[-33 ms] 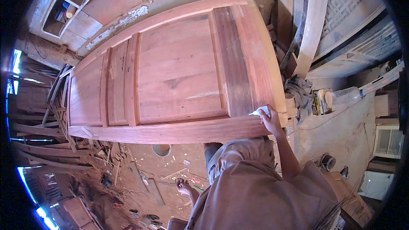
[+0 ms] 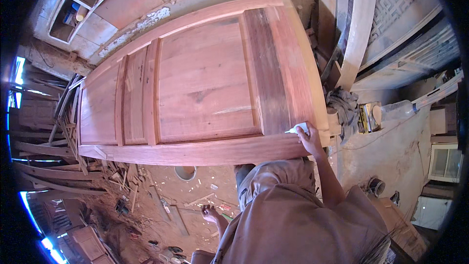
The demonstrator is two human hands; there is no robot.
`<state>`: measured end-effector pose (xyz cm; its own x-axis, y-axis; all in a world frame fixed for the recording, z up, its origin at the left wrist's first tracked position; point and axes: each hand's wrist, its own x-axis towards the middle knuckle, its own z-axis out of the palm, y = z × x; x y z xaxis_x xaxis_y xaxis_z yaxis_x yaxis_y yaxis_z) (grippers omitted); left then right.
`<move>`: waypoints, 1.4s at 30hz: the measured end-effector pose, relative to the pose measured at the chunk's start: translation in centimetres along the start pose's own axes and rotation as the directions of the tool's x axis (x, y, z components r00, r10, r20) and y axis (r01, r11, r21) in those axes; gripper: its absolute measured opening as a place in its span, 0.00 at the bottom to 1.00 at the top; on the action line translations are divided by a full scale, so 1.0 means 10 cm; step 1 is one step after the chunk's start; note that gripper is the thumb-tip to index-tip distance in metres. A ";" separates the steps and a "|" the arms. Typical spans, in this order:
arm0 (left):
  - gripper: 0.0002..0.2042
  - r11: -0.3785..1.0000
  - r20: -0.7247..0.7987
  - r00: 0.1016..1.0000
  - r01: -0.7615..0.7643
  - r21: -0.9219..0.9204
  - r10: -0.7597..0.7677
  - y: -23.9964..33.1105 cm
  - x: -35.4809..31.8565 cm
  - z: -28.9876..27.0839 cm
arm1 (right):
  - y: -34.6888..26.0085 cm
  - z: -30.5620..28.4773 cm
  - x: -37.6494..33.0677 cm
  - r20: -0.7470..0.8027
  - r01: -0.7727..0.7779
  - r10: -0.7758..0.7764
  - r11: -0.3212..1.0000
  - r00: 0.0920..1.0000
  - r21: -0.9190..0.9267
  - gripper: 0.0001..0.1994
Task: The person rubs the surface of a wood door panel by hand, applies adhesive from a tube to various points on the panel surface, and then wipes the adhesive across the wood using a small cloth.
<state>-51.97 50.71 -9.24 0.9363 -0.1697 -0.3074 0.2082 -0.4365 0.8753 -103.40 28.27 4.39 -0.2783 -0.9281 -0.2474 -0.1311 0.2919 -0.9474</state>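
One hand (image 2: 309,139) presses a white tube (image 2: 298,128) onto the smooth panelled wooden door (image 2: 205,88).

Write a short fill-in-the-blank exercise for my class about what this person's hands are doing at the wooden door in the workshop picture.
1. The right hand presses a small ____ object against the door.
2. The wooden door lies ____, its panelled face turned up.
3. The left hand hangs low over the floor, touching ____ of the door.
4. A grey ____ is bunched just beyond the door's right end.

Missing words: white; flat; nothing; cloth
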 end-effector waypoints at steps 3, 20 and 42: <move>0.11 0.997 0.050 0.999 -0.011 0.076 0.007 0.26 -0.26 0.51 | 0.01 -0.10 -0.01 -0.028 0.035 -0.038 0.994 0.999 -0.106 0.14; 0.10 0.980 0.224 0.965 -0.162 0.114 0.133 0.41 -0.53 1.14 | 0.22 -0.08 0.05 -0.073 0.043 -0.062 0.970 0.995 -0.241 0.16; 0.09 0.976 0.246 0.956 -0.193 0.102 0.163 0.36 -0.72 1.11 | 0.09 -0.09 0.06 0.027 0.034 -0.029 0.976 0.999 -0.214 0.14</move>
<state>-61.07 40.52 -8.04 0.8593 -0.4503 -0.2427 -0.0060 -0.4832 0.8755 -104.52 28.21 3.58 -0.2486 -0.9419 -0.2257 -0.3411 0.3032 -0.8898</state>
